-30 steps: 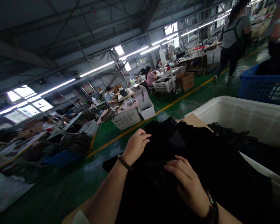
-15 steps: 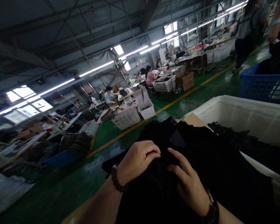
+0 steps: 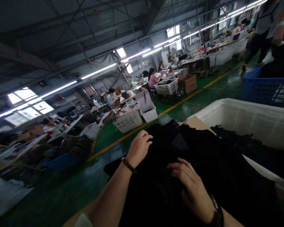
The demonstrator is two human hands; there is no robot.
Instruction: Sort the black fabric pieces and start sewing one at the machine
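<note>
One left hand (image 3: 139, 148), one right hand (image 3: 191, 186), one black cloth heap (image 3: 217, 160); right of heap, one white plastic tub (image 3: 251, 118), one blue slatted crate (image 3: 267, 91).

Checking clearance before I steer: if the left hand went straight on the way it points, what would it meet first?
More of the black cloth that the left hand rests on; past that heap probably the cardboard, though depth is unclear.

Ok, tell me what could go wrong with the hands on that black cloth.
Beside the left hand, the black cloth overhangs the green floor, so it may slide off. It is black on black in dim light, so the right hand might catch more than one layer. The bead bracelet could snag it.
</note>
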